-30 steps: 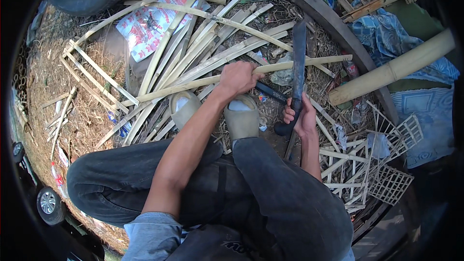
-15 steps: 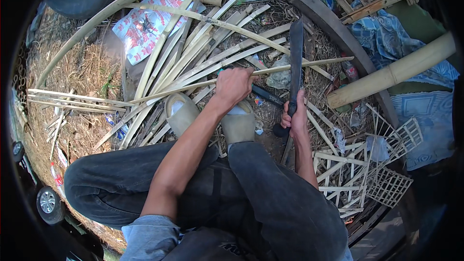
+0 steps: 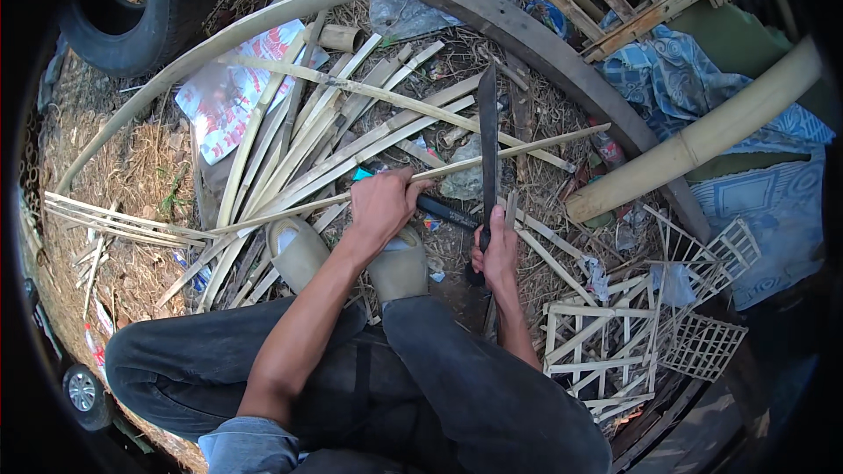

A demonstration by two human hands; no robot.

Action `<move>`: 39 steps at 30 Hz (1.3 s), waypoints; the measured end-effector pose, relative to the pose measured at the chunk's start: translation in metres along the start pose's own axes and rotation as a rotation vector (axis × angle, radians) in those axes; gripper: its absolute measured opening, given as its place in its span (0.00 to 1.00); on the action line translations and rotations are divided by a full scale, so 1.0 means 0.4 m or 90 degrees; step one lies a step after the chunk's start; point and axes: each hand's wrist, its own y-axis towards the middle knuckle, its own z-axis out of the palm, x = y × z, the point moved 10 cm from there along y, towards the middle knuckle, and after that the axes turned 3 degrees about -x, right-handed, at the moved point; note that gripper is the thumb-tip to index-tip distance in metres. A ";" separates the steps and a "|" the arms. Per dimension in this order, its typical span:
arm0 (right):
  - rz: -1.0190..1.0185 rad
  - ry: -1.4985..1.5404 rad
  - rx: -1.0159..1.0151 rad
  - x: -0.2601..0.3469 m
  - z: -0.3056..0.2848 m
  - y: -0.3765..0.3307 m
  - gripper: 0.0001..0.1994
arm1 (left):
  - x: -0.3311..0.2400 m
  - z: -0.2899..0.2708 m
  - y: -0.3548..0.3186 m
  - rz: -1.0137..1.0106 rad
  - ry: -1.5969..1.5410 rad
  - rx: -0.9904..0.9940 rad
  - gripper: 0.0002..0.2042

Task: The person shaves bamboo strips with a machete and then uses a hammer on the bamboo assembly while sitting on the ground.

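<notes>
My left hand (image 3: 384, 204) is closed around a long, thin bamboo strip (image 3: 546, 142), which slants up to the right past the blade. In my right hand (image 3: 497, 256) is the handle of a machete (image 3: 489, 136), its dark blade pointing away from me and crossing the strip; whether the edge touches it I cannot tell. A black bar-shaped tool (image 3: 446, 211) lies between my hands, partly hidden by the left one. Beneath the strip, many split bamboo strips (image 3: 307, 154) fan out on the ground by my sandals (image 3: 399, 270).
A thick bamboo pole (image 3: 694, 136) leans in at the right, over blue patterned cloth (image 3: 755, 211). Woven bamboo lattice pieces (image 3: 606, 347) lie at lower right. A tire (image 3: 162, 17) stands at upper left near a printed plastic sheet (image 3: 198, 114). A curved dark beam (image 3: 562, 61) borders the far side.
The whole view has shifted, so most things sit further left and the nearer ones lower. Both hands keep their grips, and the machete still crosses the strip, slightly more upright.
</notes>
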 end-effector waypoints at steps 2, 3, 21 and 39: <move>-0.005 -0.011 0.009 0.001 -0.006 0.002 0.36 | 0.000 0.004 -0.006 0.005 0.005 -0.016 0.15; -0.011 -0.023 0.015 0.002 -0.007 0.001 0.36 | -0.006 0.000 -0.008 0.011 0.007 -0.032 0.15; -0.027 -0.056 0.021 -0.026 -0.048 -0.018 0.34 | -0.079 0.058 0.070 0.053 -0.010 0.261 0.22; -0.220 -0.047 0.009 0.231 -0.052 -0.097 0.29 | -0.069 0.092 0.064 0.095 0.002 0.177 0.33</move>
